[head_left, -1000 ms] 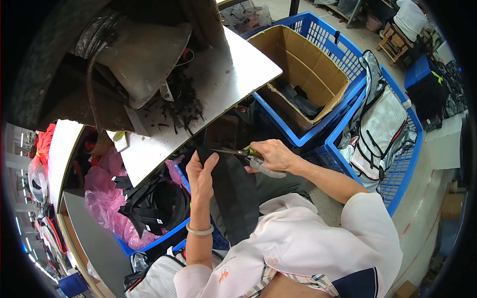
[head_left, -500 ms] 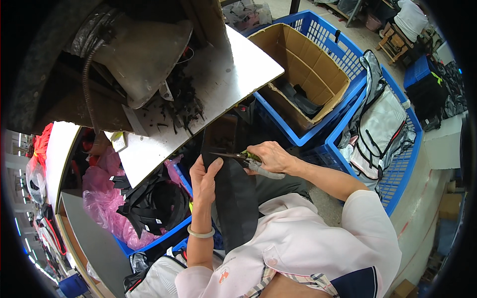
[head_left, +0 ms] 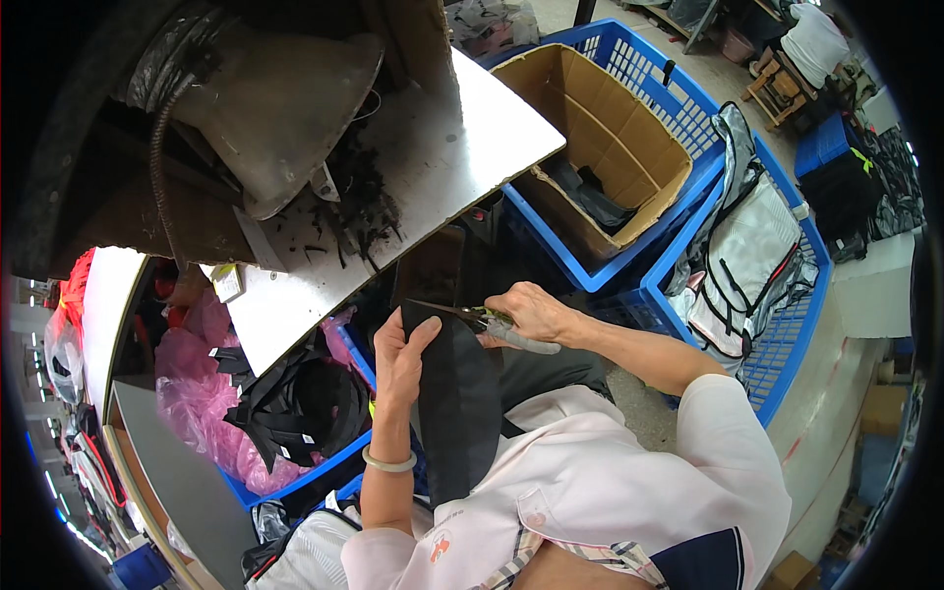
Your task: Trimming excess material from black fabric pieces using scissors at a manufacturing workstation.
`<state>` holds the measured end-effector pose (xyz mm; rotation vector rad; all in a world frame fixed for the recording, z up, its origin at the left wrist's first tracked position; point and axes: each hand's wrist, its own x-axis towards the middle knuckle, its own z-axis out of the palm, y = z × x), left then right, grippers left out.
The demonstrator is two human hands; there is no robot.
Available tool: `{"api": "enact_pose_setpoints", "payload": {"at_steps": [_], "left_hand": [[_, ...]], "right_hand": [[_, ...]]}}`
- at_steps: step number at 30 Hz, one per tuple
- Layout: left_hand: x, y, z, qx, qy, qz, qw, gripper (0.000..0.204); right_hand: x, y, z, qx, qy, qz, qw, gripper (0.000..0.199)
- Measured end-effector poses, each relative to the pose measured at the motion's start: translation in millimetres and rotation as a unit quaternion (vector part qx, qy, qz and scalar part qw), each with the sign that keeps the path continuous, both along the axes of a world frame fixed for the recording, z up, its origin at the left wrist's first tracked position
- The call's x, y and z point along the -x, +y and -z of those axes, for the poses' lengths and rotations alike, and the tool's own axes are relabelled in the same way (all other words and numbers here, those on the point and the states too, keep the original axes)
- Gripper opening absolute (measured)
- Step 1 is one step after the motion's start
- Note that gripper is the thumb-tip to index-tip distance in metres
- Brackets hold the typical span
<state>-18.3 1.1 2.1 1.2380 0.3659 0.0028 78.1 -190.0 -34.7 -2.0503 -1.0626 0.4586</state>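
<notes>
Dark scraps [head_left: 364, 206] littered the counter [head_left: 497, 128]. Off its near edge, the fingers of the left hand [head_left: 397, 362] pinched black fabric [head_left: 457, 403] by its top end; those of the right hand [head_left: 536, 313] gripped scissors [head_left: 474, 316]. Its lower part had swung slightly left; both hands stayed put, so work seemingly remained there. Past the counter's right corner stood a blue basket [head_left: 594, 279]
</notes>
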Motion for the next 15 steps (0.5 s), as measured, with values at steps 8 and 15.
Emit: {"api": "enact_pose_setpoints", "payload": {"at_steps": [8, 15], "left_hand": [[-28.0, 44.0, 7.8, -0.021, -0.025, -0.067, 0.997, 0.017], [-90.4, 114.4, -10.9, -0.087, -0.098, -0.108, 0.986, 0.020]], "right_hand": [[-11.0, 6.7, -8.1, -0.019, 0.157, 0.107, 0.982, 0.049], [-18.9, -11.2, 0.2, -0.013, 0.262, 0.212, 0.941, 0.043]]}}
